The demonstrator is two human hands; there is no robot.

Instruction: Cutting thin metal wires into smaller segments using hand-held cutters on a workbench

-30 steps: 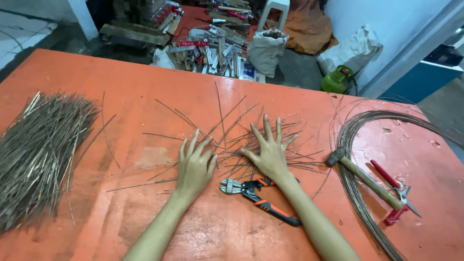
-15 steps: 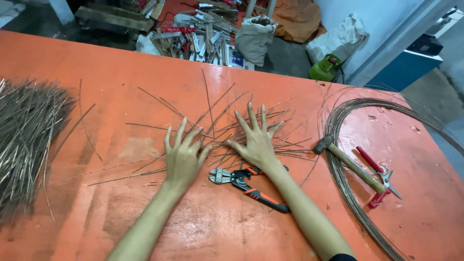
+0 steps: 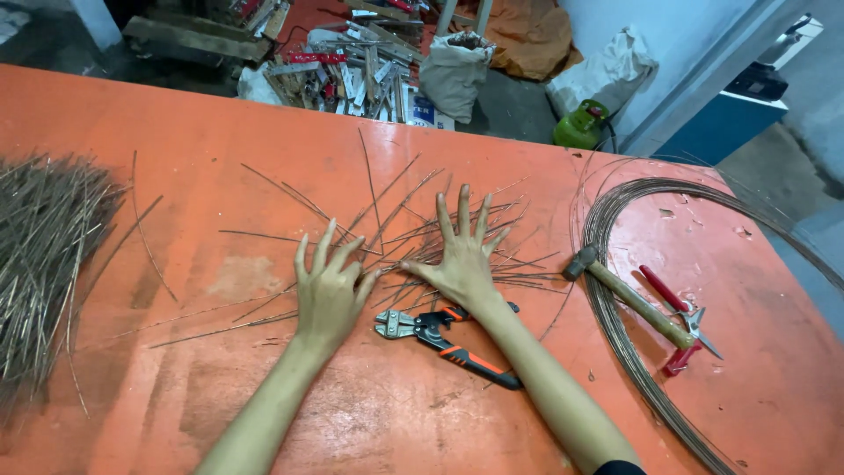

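Both hands lie flat with fingers spread: the left hand (image 3: 327, 290) and the right hand (image 3: 459, 259) press on a loose scatter of cut wire pieces (image 3: 413, 237) on the orange counter (image 3: 176, 114), gripping none. Far to the left of the hands, a large pile of cut pieces (image 3: 44, 255) already lies heaped. Judging by this, much cutting is done, while the scatter is ungathered and the wire coil (image 3: 615, 290) to the right remains; bolt cutters (image 3: 444, 339) rest just below the hands.

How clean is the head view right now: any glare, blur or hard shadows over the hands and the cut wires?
Head view: even, soft light; no glare on the orange table. Left hand, right hand and scattered wires are sharp, with only faint shadows. The table edges bow slightly from wide-angle distortion; the background clutter is dimmer.
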